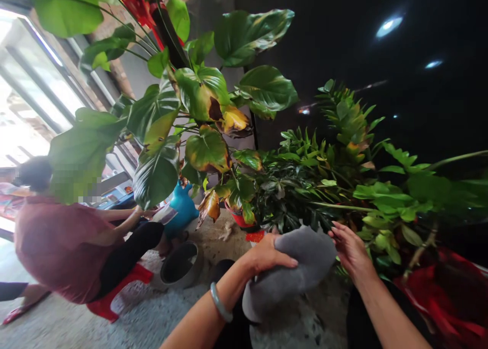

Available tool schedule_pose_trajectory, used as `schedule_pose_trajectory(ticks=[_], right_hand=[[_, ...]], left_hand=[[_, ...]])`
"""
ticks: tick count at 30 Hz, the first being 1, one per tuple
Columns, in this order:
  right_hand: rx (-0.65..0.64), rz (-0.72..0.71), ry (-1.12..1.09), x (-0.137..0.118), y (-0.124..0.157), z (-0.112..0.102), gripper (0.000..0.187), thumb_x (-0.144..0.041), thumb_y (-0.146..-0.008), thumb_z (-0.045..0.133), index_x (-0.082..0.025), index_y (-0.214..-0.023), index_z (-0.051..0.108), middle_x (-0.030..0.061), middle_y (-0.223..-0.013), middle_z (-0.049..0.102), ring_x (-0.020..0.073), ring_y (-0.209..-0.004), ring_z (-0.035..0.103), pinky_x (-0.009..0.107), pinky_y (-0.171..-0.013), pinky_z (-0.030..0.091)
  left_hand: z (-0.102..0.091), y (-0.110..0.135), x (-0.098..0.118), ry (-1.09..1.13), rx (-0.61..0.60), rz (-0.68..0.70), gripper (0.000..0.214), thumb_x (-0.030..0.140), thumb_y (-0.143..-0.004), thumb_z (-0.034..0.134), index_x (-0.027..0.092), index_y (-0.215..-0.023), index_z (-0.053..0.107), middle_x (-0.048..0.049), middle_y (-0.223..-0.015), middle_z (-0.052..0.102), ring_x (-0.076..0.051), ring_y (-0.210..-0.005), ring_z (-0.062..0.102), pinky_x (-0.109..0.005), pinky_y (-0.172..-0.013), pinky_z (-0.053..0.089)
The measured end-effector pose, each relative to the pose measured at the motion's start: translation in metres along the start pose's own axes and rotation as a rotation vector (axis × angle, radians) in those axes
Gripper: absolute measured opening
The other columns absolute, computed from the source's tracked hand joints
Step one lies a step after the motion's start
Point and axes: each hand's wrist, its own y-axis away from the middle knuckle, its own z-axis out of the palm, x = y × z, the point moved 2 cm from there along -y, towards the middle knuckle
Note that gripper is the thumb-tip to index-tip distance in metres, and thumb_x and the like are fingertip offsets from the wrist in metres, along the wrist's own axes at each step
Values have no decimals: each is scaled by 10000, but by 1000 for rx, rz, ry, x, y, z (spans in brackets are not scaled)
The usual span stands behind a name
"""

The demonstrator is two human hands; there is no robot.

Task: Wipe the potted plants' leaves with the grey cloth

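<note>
My left hand (263, 255) is closed on a soft grey cloth (305, 257), thumb lying across its top. The cloth hangs in a fold toward the lower left, above the floor between my knees. A pale bangle (220, 302) circles my left wrist. Just right of the cloth, my right hand (353, 252) is raised with its fingers half curled and apart. Its fingertips are close to dark green leaves (293, 201); whether they touch one is unclear. I see nothing held in it.
A tall broad-leaved plant (208, 148) with browned leaves stands ahead. More foliage (385, 196) fills the right, above red material (453, 293). At left a person (64, 247) sits on a red stool (122, 290), near a dark bucket (181, 267) and a blue object (183, 209).
</note>
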Motion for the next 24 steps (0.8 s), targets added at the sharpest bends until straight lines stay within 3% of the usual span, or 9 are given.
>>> schedule_pose_trajectory(ticks=[3,6,8,10,14,17,21,24], right_hand=[[1,10,-3,-3,4,3,343,-198,-360,775,-194,-664,615,-60,-433,578,79,-333,457,206,-341,406],[-16,17,4,-4,9,8,361,-202,-358,781,-198,-670,600,-60,-445,593,76,-340,464,214,-366,435],[-21,28,13,-3,10,11,366,-199,-352,777,-200,-666,591,-57,-450,603,81,-349,481,213,-373,445],[-9,44,28,-1,10,10,360,-187,-346,767,-199,-656,585,-55,-439,603,84,-341,482,213,-365,446],[39,64,58,3,5,5,348,-160,-358,753,-186,-670,601,-52,-421,596,82,-309,462,186,-310,385],[36,51,54,2,5,3,336,-169,-374,760,-191,-659,585,-70,-412,567,79,-309,459,182,-313,378],[3,37,42,-3,10,9,348,-184,-371,773,-196,-655,572,-57,-442,591,79,-331,472,203,-350,430],[5,60,41,-4,13,14,352,-179,-352,767,-198,-644,572,-55,-438,600,78,-332,474,200,-349,434]], left_hand=[[-9,5,27,94,1,126,323,190,-462,771,142,-779,735,-2,-697,701,-168,-644,612,-264,-649,502],[-10,-14,51,239,110,295,391,231,-504,760,137,-881,716,-19,-780,708,-165,-686,615,-270,-680,503],[-8,-28,46,243,198,289,344,208,-513,739,140,-848,709,-15,-754,695,-157,-662,599,-275,-669,496],[-5,-33,26,100,225,188,253,145,-487,717,147,-739,702,7,-666,663,-144,-609,565,-266,-627,476],[-7,-9,-9,-143,59,18,213,122,-467,722,151,-677,707,18,-596,637,-145,-585,543,-263,-598,452],[-15,10,11,-5,-16,96,296,202,-499,747,142,-788,726,0,-675,675,-148,-626,577,-266,-648,477],[-25,-1,57,266,124,359,379,241,-528,764,149,-892,712,-28,-799,697,-159,-686,610,-273,-669,502],[-22,-23,45,317,264,361,373,279,-527,756,140,-868,698,-30,-752,675,-164,-652,596,-288,-647,495]])
